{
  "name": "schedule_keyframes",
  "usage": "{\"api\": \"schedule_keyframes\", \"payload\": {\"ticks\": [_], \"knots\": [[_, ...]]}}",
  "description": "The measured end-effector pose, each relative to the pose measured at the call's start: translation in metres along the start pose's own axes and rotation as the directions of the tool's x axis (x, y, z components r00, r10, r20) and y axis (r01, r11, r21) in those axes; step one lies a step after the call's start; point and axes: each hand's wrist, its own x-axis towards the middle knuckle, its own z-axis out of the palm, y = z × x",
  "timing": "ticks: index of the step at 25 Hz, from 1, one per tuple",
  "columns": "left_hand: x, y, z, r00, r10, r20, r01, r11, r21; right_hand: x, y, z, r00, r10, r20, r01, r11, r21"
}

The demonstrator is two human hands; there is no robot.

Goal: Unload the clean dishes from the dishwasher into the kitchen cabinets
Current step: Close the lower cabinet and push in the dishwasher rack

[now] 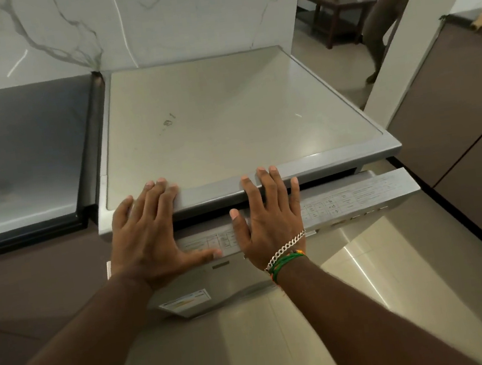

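Observation:
A silver freestanding dishwasher (pixel 225 117) fills the middle of the view, seen from above. Its door (pixel 358 197) is tilted slightly outward, with the control strip and printed labels showing along the door's top edge. My left hand (pixel 145 234) lies flat with straight fingers over the front edge of the top panel, thumb near the door's control strip. My right hand (pixel 269 218), with a chain bracelet and green threads at the wrist, lies the same way to its right. No dishes are visible; the inside is hidden.
A dark glossy countertop (pixel 16 162) adjoins the dishwasher on the left, below a marble-patterned wall (pixel 120 23). Brown cabinets (pixel 456 129) stand at the right. Another person (pixel 380 17) stands in the doorway at the top right, near a wooden table (pixel 329 2). Pale tiled floor (pixel 357 305) lies below.

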Motion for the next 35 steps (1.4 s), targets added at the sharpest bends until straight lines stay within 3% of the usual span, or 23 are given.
{"api": "schedule_keyframes", "payload": {"ticks": [8, 15, 18, 22, 26, 35], "knots": [[0.013, 0.001, -0.004, 0.998, 0.018, 0.068, -0.024, 0.995, 0.098, 0.026, 0.000, 0.007, 0.995, -0.043, -0.087, 0.044, 0.999, 0.007], [0.055, 0.000, -0.030, 0.983, 0.035, 0.179, -0.076, 0.971, 0.226, 0.059, 0.058, -0.029, 0.896, -0.442, 0.040, 0.443, 0.886, -0.140], [0.057, -0.006, -0.023, 0.982, 0.061, 0.179, -0.104, 0.966, 0.238, 0.068, 0.058, -0.023, 0.895, -0.432, 0.110, 0.445, 0.875, -0.191], [0.055, -0.013, -0.014, 0.994, 0.070, 0.089, -0.089, 0.970, 0.226, 0.074, 0.065, -0.015, 0.893, -0.445, 0.061, 0.449, 0.879, -0.161], [0.056, -0.006, -0.013, 0.994, 0.054, 0.094, -0.076, 0.966, 0.248, 0.087, 0.070, -0.014, 0.875, -0.481, 0.048, 0.483, 0.872, -0.075], [0.066, 0.027, -0.040, 0.934, -0.184, 0.305, 0.114, 0.966, 0.234, 0.096, 0.068, -0.028, 0.848, -0.479, 0.228, 0.476, 0.877, 0.071]]}}
